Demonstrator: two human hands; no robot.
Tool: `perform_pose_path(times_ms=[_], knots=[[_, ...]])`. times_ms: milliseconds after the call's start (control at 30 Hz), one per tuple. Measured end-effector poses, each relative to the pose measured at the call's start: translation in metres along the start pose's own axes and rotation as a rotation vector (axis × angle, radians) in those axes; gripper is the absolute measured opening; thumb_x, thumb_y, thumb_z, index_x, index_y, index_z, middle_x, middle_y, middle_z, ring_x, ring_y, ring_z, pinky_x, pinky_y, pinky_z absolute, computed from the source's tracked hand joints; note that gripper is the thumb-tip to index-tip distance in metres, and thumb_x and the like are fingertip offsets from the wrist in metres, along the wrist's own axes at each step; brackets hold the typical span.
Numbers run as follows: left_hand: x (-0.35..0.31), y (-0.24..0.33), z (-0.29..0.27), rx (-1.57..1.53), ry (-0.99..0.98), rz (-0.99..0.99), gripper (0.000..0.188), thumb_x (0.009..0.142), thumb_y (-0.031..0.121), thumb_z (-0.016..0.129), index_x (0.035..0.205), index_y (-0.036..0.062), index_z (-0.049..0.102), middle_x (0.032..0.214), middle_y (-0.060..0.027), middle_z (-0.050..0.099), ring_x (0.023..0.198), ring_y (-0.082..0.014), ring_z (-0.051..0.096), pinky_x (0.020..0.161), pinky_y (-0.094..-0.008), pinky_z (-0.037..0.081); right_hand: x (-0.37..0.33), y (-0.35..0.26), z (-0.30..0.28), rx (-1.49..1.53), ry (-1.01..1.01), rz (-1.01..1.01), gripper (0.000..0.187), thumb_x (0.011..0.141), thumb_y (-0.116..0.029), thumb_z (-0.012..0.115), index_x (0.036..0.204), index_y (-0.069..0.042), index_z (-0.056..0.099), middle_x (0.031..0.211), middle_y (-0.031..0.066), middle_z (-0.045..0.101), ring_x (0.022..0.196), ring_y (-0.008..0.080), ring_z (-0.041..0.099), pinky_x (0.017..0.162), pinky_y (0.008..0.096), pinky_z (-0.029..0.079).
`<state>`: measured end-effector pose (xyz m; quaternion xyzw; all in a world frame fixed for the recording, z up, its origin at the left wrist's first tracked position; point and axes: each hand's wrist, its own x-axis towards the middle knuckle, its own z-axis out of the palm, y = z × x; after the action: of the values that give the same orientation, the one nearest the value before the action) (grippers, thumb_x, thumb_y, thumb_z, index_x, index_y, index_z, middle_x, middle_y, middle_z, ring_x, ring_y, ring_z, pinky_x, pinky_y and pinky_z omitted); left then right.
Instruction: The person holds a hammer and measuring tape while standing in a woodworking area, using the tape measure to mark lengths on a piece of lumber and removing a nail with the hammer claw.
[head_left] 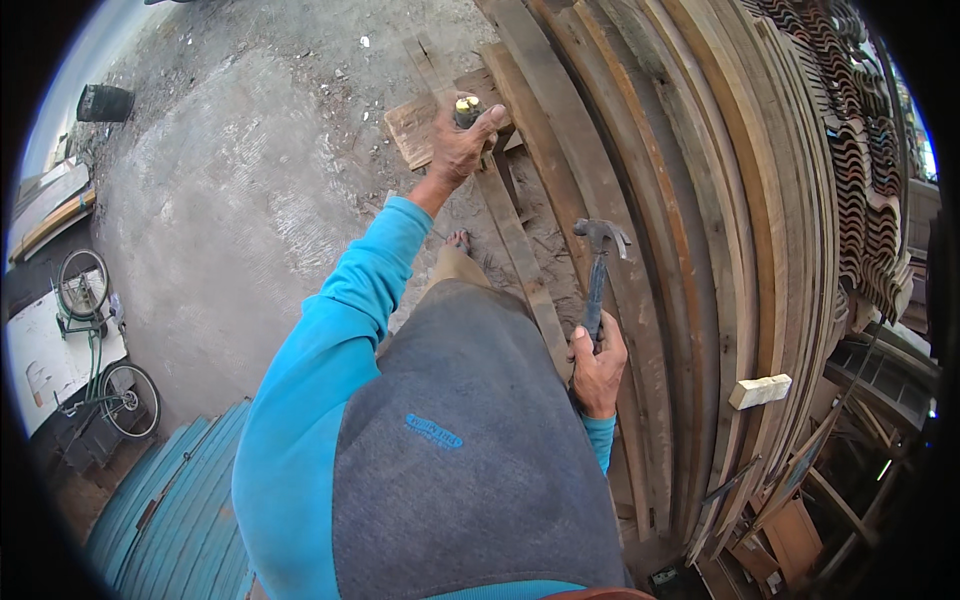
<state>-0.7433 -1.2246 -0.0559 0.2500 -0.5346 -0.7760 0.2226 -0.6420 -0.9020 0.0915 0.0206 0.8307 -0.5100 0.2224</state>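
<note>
My right hand [598, 378] is closed round the dark handle of a claw hammer [597, 270], its metal head pointing up and away from me. Out ahead, my left hand [459, 145] grips a small black-and-yellow tape measure [466, 110]. Just beyond that hand lies a short wooden board [408, 135], partly hidden by it. A narrow plank [522, 255] runs from beneath my left hand back toward my right hand.
Long stacked timber boards [690, 250] fill the right side, with a pale block [760, 391] on them. Farther right are piled roof tiles [865, 200]. A bicycle [95, 345], a black bucket [105, 103] and blue corrugated sheets [180, 500] stand at left.
</note>
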Motion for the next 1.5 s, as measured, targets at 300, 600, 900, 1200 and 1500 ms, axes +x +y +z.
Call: perform_pose_path(times_ms=[300,600,900,1200,1500], knots=[[0.001,0.012,-0.001,-0.062,-0.206,0.018,0.026,0.093,0.027,0.077,0.1,0.008,0.062,0.078,0.0047,0.059,0.069,-0.0037,0.054,0.058,-0.022,0.045,0.028,-0.021,0.012,-0.126,-0.053,-0.195,0.035,0.097,-0.017,0.063,0.124,0.004,0.058,0.078,0.0028,0.059,0.066,0.0101,0.056,0.059,0.0274,0.046],[0.01,0.007,-0.008,0.072,-0.318,0.065,0.027,0.093,0.025,0.076,0.101,0.0076,0.057,0.071,0.0022,0.056,0.059,-0.0059,0.053,0.052,-0.0227,0.043,0.039,-0.021,0.025,-0.166,-0.092,-0.126,0.039,0.093,-0.015,0.063,0.126,0.005,0.058,0.097,0.0132,0.065,0.088,0.0202,0.062,0.08,0.0344,0.051],[0.012,0.002,-0.009,0.017,-0.424,0.024,0.031,0.094,0.034,0.07,0.098,0.0084,0.054,0.069,0.002,0.055,0.059,-0.0057,0.052,0.053,-0.0226,0.043,0.056,-0.064,0.028,-0.198,-0.08,-0.228,0.038,0.09,-0.013,0.064,0.124,0.003,0.058,0.092,0.0098,0.061,0.082,0.0186,0.059,0.076,0.0336,0.049],[0.004,0.02,-0.002,0.217,-0.507,0.075,0.025,0.089,0.024,0.077,0.092,0.0076,0.058,0.076,0.0051,0.055,0.071,-0.0035,0.051,0.061,-0.0226,0.044,0.059,-0.07,0.033,-0.242,-0.121,-0.297,0.04,0.09,-0.012,0.064,0.127,0.003,0.058,0.1,0.0122,0.065,0.089,0.0193,0.063,0.08,0.0329,0.051],[0.006,0.023,-0.003,0.207,-0.619,-0.023,0.026,0.088,0.024,0.078,0.091,0.0061,0.06,0.079,0.0031,0.06,0.073,-0.0054,0.054,0.065,-0.0255,0.047,0.046,-0.118,0.026,-0.053,0.034,-0.575,0.045,0.09,-0.008,0.069,0.131,0.005,0.055,0.103,0.0122,0.065,0.09,0.0175,0.065,0.079,0.0315,0.053]])
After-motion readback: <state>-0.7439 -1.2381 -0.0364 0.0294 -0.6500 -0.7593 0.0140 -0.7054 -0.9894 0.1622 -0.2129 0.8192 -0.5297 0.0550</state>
